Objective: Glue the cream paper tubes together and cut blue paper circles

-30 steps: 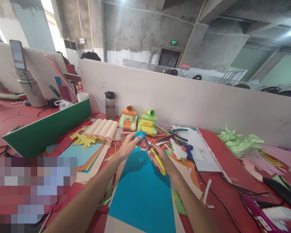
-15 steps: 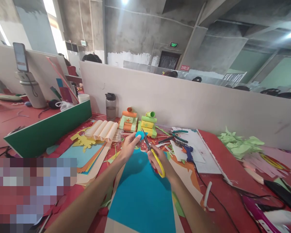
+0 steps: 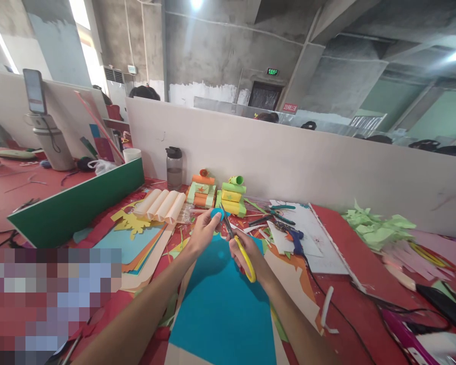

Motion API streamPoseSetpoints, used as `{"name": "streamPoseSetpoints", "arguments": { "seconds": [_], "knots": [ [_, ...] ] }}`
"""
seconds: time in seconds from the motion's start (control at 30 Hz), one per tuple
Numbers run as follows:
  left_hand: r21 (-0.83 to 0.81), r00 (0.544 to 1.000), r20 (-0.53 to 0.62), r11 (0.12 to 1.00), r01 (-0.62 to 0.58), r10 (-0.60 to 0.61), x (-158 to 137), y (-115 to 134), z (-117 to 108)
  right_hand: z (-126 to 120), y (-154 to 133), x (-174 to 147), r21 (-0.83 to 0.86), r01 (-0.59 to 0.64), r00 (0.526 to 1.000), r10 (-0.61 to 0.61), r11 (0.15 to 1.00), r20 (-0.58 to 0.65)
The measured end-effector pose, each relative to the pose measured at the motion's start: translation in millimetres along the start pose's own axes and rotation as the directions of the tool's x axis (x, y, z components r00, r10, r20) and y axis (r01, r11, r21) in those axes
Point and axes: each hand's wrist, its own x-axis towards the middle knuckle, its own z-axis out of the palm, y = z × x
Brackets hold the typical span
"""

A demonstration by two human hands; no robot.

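Pinched in my left hand [image 3: 204, 232] is a small round piece of blue paper [image 3: 217, 213]. My right hand [image 3: 247, 249] grips yellow-handled scissors [image 3: 245, 259], whose blades point up and away beside the edge of the blue piece. Whether the blades touch the paper I cannot tell. Below both hands lies a large blue sheet [image 3: 228, 309] on top of cream paper. Just beyond them stand two paper models made of rolled tubes, one orange and green [image 3: 201, 191], one yellow and green [image 3: 232, 195].
Cream paper rolls [image 3: 161, 205] and stacked coloured sheets [image 3: 131, 246] lie to the left. A blue glue gun [image 3: 297, 242] and pliers [image 3: 285, 215] lie right of the hands. A water bottle [image 3: 174, 168] stands by the white partition [image 3: 289, 157]. Green paper scraps [image 3: 378, 225] are heaped at far right.
Both hands, with the blue piece and the scissors, have shifted very slightly left. Things on the table stay where they were.
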Motion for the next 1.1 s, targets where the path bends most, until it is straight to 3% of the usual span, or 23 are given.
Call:
{"name": "streamPoseSetpoints", "arguments": {
  "seconds": [0.43, 0.67, 0.9, 1.1],
  "knots": [
    [0.053, 1.000, 0.027, 0.998, 0.013, -0.014, 1.5, 1.1, -3.1, -4.9, -6.2, -0.5, -0.047, -0.042, 0.999, 0.041, 0.998, -0.004],
    [0.015, 0.987, 0.144, 0.997, 0.069, -0.071, 4.0, 0.2, -7.8, -13.0, -8.1, -0.2, -0.061, -0.058, 0.998, 0.060, 0.996, 0.035],
    [0.026, 0.979, 0.163, 0.992, 0.123, -0.126, 4.8, 8.0, -10.0, -6.7, -17.8, -6.2, -0.090, -0.041, 0.998, 0.037, 0.995, -0.047],
    [0.011, 0.977, 0.169, 0.991, 0.132, -0.132, 5.1, 8.3, -11.9, -6.8, -21.9, -8.8, -0.094, -0.047, 0.998, 0.043, 0.994, -0.044]
  ]
}}
